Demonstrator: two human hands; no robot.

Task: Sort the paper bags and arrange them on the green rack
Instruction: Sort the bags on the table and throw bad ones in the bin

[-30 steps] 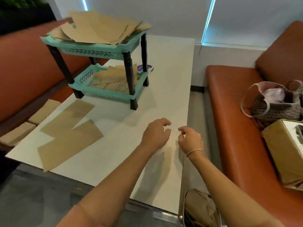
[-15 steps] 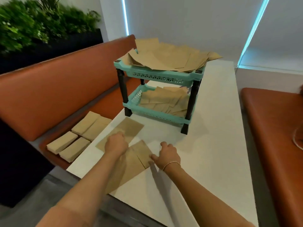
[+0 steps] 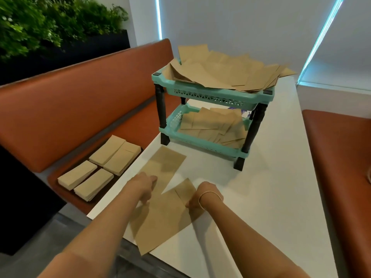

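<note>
Both tiers of the green rack [image 3: 218,97], beyond the hands, already hold loose paper bags; four stacks [image 3: 98,169] wait on the bench. The left hand [image 3: 143,184] and right hand [image 3: 202,194] now curl onto the nearer flat bag [image 3: 162,215], each at one edge, having come from bare tabletop; another bag [image 3: 164,167] lies just ahead.

tabletop [image 3: 271,197]: white, long, runs away from the camera | orange bench [image 3: 84,101]: padded back along the left | second orange seat [image 3: 341,157]: at right | green plants [image 3: 50,23]: above a dark planter, upper left | blue light strips [image 3: 321,37]: on pale wall
</note>
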